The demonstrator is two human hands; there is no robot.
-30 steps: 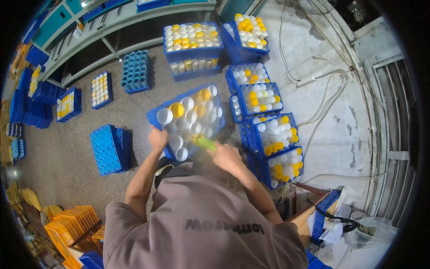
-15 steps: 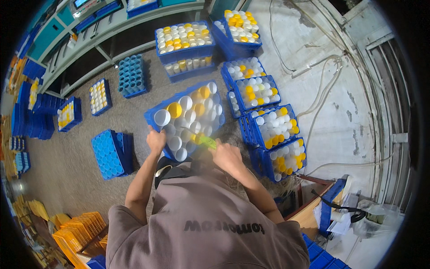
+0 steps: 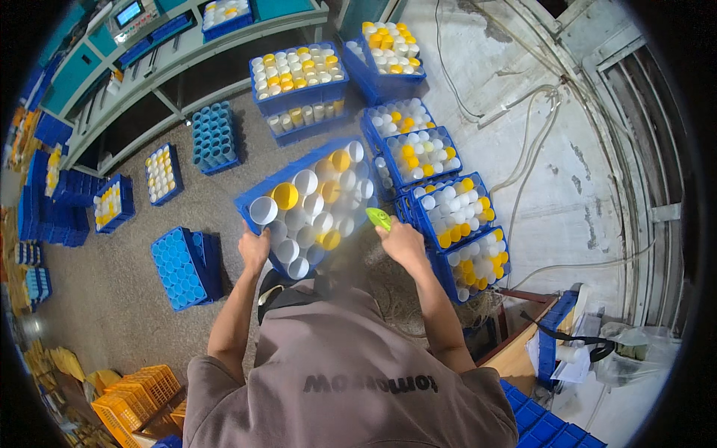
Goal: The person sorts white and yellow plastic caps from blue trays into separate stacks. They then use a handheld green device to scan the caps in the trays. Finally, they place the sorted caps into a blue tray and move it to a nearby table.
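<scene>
In front of me is a blue crate (image 3: 250, 200) filled with white and yellow cup-like tubes (image 3: 284, 196), their round mouths facing up. My left hand (image 3: 255, 246) is closed on the crate's near left edge. My right hand (image 3: 401, 240) is closed round a bright green-handled tool (image 3: 379, 218), just right of the crate and apart from it. The tool's kind cannot be made out. A hazy smear in the picture blurs the crate's right side and near corner.
Stacked blue crates of white and yellow tubes (image 3: 453, 213) line the right side by a pale wall. More stand beyond (image 3: 299, 86). At left, crates hold blue tubes (image 3: 178, 270). Orange baskets (image 3: 134, 399) sit at lower left; a bench (image 3: 172, 71) runs along the far left.
My right hand has drawn the green tool rightward and slightly up, off the tubes to beside the crate. My left hand keeps its hold; the crate has shifted slightly left in view.
</scene>
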